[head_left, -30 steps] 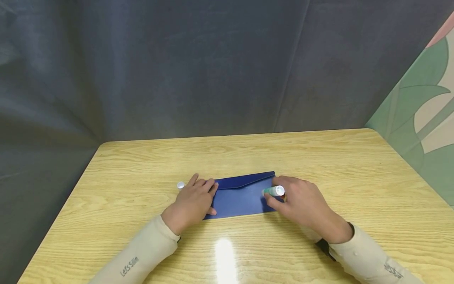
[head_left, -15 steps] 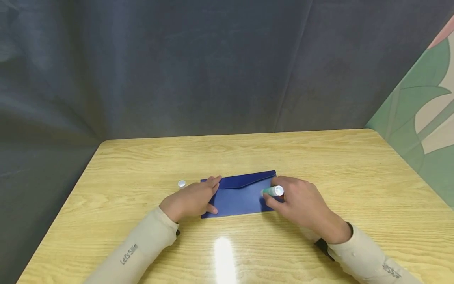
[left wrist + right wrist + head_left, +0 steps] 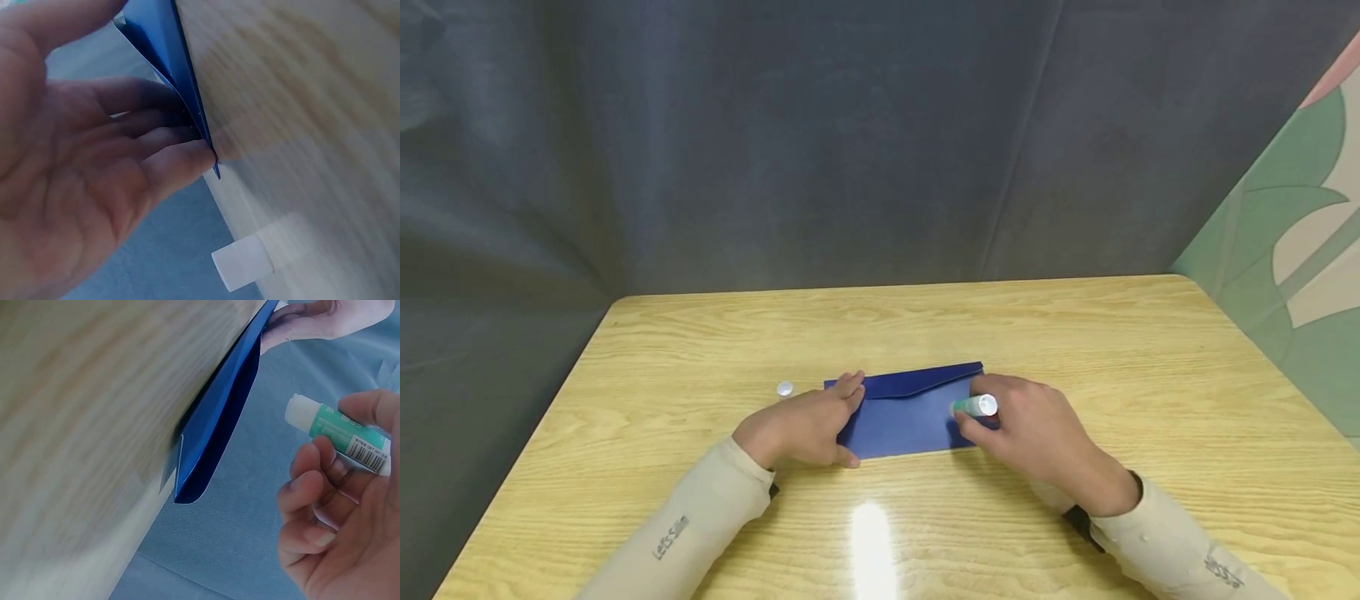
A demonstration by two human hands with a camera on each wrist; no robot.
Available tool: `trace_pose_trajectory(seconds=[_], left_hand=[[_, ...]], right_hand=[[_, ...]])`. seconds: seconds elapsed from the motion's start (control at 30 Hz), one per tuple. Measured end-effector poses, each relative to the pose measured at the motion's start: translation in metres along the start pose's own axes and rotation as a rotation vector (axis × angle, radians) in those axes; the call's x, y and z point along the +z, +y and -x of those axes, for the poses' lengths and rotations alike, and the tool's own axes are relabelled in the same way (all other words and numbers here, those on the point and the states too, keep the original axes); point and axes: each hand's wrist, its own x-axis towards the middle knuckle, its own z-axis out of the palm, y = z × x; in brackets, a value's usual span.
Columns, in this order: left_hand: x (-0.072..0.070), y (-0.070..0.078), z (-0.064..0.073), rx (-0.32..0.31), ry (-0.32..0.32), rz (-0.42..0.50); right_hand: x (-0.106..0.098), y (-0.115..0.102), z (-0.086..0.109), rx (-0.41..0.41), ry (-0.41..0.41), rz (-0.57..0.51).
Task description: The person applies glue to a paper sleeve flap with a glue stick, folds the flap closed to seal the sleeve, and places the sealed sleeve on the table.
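A blue envelope (image 3: 898, 429) lies on the wooden table, its flap (image 3: 917, 382) along the far side and partly raised. My left hand (image 3: 812, 425) rests across the envelope's left end, fingers at the far edge and thumb by the near edge. In the left wrist view, its fingertips (image 3: 203, 153) touch the envelope (image 3: 165, 40). Over the right end, my right hand (image 3: 1037, 421) pinches a green and white glue stick (image 3: 976, 406) between thumb and fingers. The right wrist view shows the glue stick (image 3: 347, 434) held apart from the envelope (image 3: 219, 419).
A small white cap (image 3: 785, 388) stands on the table left of the envelope, close behind my left hand. A dark grey curtain (image 3: 820, 150) hangs behind the table (image 3: 1075, 325). At the right is a green patterned surface (image 3: 1292, 225).
My left hand has turned and shifted slightly toward me, so its fingers point more to the right and its thumb sits lower. The right hand and glue stick have barely moved left.
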Motion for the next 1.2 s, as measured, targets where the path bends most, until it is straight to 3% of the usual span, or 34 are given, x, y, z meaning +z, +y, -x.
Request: trace_pose_trajectory(seconds=[0.2, 0.37, 0.6, 0.73, 0.9, 1.2], left_hand=[[-0.001, 0.002, 0.002, -0.010, 0.006, 0.065], [-0.001, 0.007, 0.001, -0.015, 0.008, 0.005], [0.002, 0.014, -0.004, -0.007, 0.061, -0.090], [0.000, 0.013, -0.007, 0.008, 0.033, -0.029], [-0.006, 0.007, -0.012, -0.019, -0.041, 0.062], [-0.004, 0.009, -0.014, 0.000, -0.008, 0.101]], right_hand=[[-0.002, 0.000, -0.001, -0.004, 0.002, 0.000], [-0.003, -0.001, -0.002, -0.010, 0.006, 0.009], [-0.003, -0.001, -0.002, -0.006, -0.004, 0.018], [-0.003, -0.001, -0.002, -0.010, -0.009, 0.015], [-0.002, -0.001, -0.002, -0.012, -0.015, 0.015], [-0.005, -0.001, 0.001, 0.021, -0.043, 0.019]])
